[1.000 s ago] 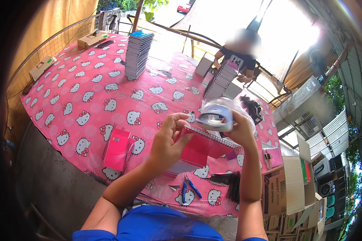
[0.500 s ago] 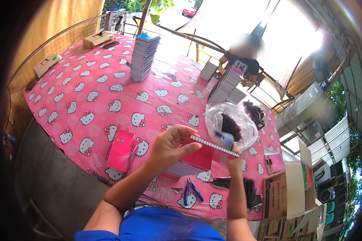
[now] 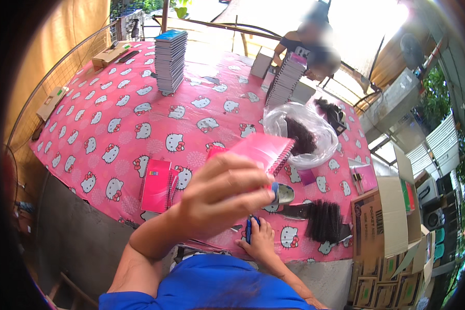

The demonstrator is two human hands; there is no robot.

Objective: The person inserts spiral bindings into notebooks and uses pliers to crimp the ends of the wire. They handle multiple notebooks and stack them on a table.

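Note:
A pink spiral notebook [image 3: 261, 147] is raised over the table with its dark coil edge toward the right. My left hand [image 3: 219, 194] is closed on its near side, slightly blurred. Near the table's front edge, my right hand [image 3: 261, 240] has its fingers around the blue handles of pliers [image 3: 249, 227], which it partly covers. Between the hands and the black coils lies a rounded grey and blue object [image 3: 285, 194] whose kind I cannot make out. More pink notebooks [image 3: 156, 185] lie to the left of my left hand.
A pink patterned cloth [image 3: 134, 111] covers the table. Farther off stand a tall notebook stack [image 3: 170, 62] and a second stack [image 3: 287, 80], beside a person [image 3: 294, 44]. A clear bag [image 3: 323, 147] holds black coils; loose black coils [image 3: 324, 221] and cardboard boxes [image 3: 369, 227] are at right.
My right hand has left the notebook's coil edge and moved down to the pliers. The notebook, now in my left hand alone, has turned so its pink cover shows. The view has shifted slightly.

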